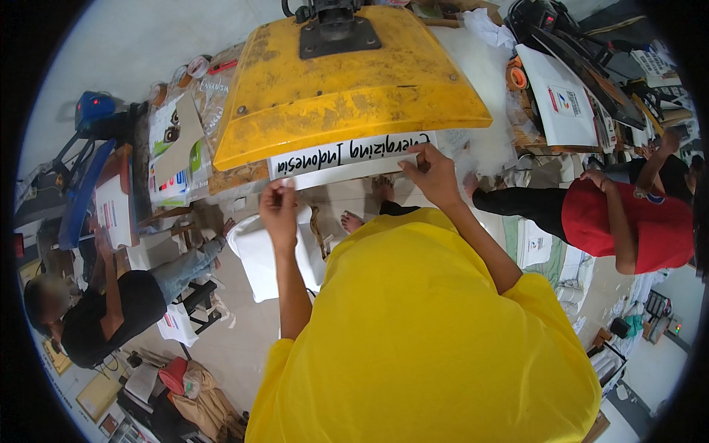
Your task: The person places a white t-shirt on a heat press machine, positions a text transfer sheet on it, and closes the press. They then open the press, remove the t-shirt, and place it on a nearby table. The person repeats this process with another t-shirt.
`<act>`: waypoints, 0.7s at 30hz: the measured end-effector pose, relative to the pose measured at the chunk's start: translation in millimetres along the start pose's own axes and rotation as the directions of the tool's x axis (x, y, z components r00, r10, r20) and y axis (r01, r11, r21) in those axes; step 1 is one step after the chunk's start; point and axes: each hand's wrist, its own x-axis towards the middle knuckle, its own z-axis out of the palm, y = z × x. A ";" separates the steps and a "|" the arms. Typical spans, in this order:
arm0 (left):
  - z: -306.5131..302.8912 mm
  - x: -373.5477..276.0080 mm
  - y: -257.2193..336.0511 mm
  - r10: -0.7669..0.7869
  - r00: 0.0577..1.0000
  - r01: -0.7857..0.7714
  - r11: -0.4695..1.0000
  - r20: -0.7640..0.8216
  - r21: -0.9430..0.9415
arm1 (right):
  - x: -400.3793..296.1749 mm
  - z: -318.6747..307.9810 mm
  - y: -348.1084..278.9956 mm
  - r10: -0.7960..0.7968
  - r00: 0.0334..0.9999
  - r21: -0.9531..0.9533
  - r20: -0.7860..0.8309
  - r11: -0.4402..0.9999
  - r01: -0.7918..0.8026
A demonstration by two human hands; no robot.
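A yellow heat press (354, 99) with a worn, scratched cover fills the space in front of me. From beneath its front edge sticks out a white sheet (332, 176) bearing large black lettering, upside down to me. My left hand (278, 213) pinches the near left corner of this sheet between thumb and fingers. Towards the other end, my right hand (435, 170) holds the near edge the same way. The rest of the sheet is hidden under the press.
A white stool (277, 255) stands below my left arm. On the bench at left lie printed sheets (171, 149), tape rolls (198, 66) and a red cutter (222, 67). People work at a blue press (83, 194) on the left and stand in a red shirt (626, 221) on the right.
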 end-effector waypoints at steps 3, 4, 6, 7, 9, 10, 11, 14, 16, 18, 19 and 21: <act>-40.6 22.5 7.9 -0.202 0.953 0.108 0.923 -0.226 -0.368 | 0.0 -11.1 -17.2 0.093 0.993 0.214 -0.071 0.974 -0.076; -58.0 34.0 6.3 -0.225 0.936 0.088 0.894 -0.270 -0.440 | 1.1 -15.7 -19.2 0.130 0.987 0.275 -0.094 0.956 -0.100; -93.5 63.3 -6.9 -0.262 0.913 0.071 0.857 -0.313 -0.511 | 8.6 -26.8 3.6 0.031 0.975 0.083 -0.221 0.996 -0.013; -111.5 79.8 -27.8 -0.270 0.908 0.073 0.856 -0.321 -0.512 | 13.0 -32.4 15.6 -0.029 0.963 -0.014 -0.270 1.000 0.026; -131.1 112.7 -62.9 -0.282 0.913 0.099 0.855 -0.296 -0.510 | 19.2 -42.8 31.4 0.009 0.943 -0.036 -0.333 0.999 -0.022; -132.3 128.5 -76.6 -0.287 0.921 0.124 0.855 -0.261 -0.504 | 20.9 -48.0 40.7 0.033 0.938 -0.031 -0.346 0.998 -0.046; -136.0 140.5 -91.4 -0.295 0.927 0.148 0.855 -0.232 -0.498 | 22.1 -50.2 47.8 0.055 0.934 -0.027 -0.353 0.997 -0.069; -173.4 153.7 -133.8 -0.347 0.890 0.226 0.898 -0.294 -0.376 | 33.8 -39.7 62.6 0.158 0.966 0.076 -0.203 0.986 -0.145; -145.9 157.2 -131.6 -0.191 0.848 0.213 0.977 -0.494 -0.011 | 33.1 -38.4 63.1 0.223 0.963 0.120 -0.153 0.971 -0.206; -113.6 147.8 -115.6 -0.036 0.837 0.154 0.973 -0.546 0.173 | 33.9 -35.6 61.4 0.260 0.959 0.169 -0.117 0.956 -0.238; -96.3 136.9 -103.3 0.011 0.851 0.090 0.982 -0.525 0.167 | 33.5 -34.6 60.4 0.267 0.957 0.195 -0.109 0.950 -0.243; -60.7 112.0 -66.2 -0.042 0.929 0.074 0.994 -0.367 0.074 | 30.9 -35.8 59.8 0.271 0.957 0.231 -0.102 0.942 -0.242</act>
